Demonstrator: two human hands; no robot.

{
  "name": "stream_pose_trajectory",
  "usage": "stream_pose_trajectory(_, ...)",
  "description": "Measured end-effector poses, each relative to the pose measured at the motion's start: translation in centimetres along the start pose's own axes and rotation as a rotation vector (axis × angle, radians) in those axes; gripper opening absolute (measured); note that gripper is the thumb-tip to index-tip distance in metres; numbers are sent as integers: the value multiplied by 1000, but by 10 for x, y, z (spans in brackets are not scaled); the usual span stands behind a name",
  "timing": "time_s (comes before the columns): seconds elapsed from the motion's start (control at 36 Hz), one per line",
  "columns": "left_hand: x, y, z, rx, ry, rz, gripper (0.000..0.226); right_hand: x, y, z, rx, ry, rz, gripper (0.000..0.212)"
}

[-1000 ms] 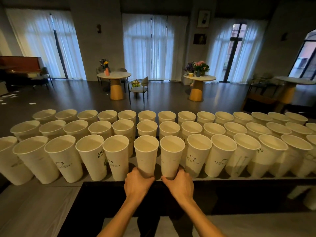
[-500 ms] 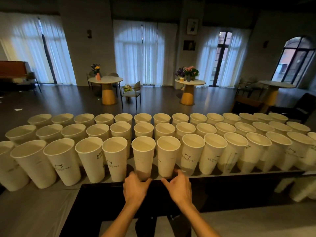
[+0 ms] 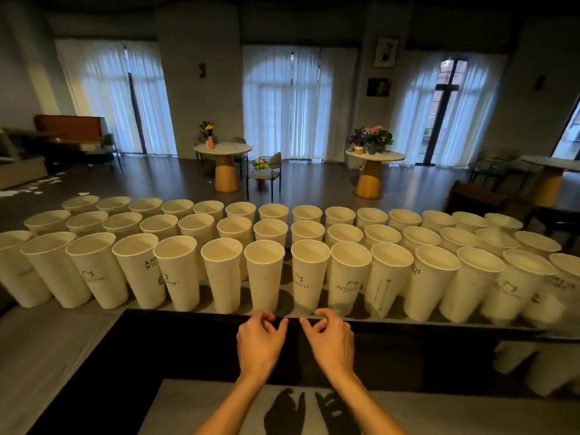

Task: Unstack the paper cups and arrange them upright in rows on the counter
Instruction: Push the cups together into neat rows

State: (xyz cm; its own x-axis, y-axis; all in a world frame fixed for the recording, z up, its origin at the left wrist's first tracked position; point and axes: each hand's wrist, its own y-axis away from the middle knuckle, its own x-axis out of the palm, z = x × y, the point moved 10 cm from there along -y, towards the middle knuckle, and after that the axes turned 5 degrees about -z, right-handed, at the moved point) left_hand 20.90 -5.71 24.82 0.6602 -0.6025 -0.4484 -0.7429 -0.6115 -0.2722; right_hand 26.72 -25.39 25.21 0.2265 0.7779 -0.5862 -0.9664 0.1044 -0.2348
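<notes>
Several white paper cups stand upright in three rows across the raised counter ledge. Two plain cups sit at the front middle, one cup to the left and another cup to the right. My left hand hovers just below the ledge's front edge, fingers loosely curled and holding nothing. My right hand is beside it in the same pose, a small gap between the two. Neither hand touches a cup.
A dark recess lies under the ledge, with a grey lower counter near me. More cups, lying blurred, show at the lower right. Beyond the counter are round tables and a chair.
Both hands let go of the two front middle cups and drew back toward me, below the ledge edge. The cups stay standing in the front row.
</notes>
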Motion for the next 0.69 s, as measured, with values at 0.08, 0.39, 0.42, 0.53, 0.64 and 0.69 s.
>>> stream_pose_trajectory(0.08,23,13,-12,-43,-8,37,42,-21,-4,-19,31,10,-16,42)
stream_pose_trajectory(0.39,71,8,-32,-93,-137,68,75,-44,-35,-79,152,83,-5,72)
stream_pose_trajectory(0.42,74,5,-32,-100,-154,71,74,-41,-38,-82,167,86,-6,77)
stream_pose_trajectory(0.53,83,-8,-32,-104,-194,71,76,-40,-50,-80,163,92,-22,87)
stream_pose_trajectory(0.64,86,-20,-29,-94,-242,70,78,-36,-64,-71,120,127,9,86)
stream_pose_trajectory(0.69,87,-25,-26,-91,-251,73,77,-34,-68,-68,115,134,28,80)
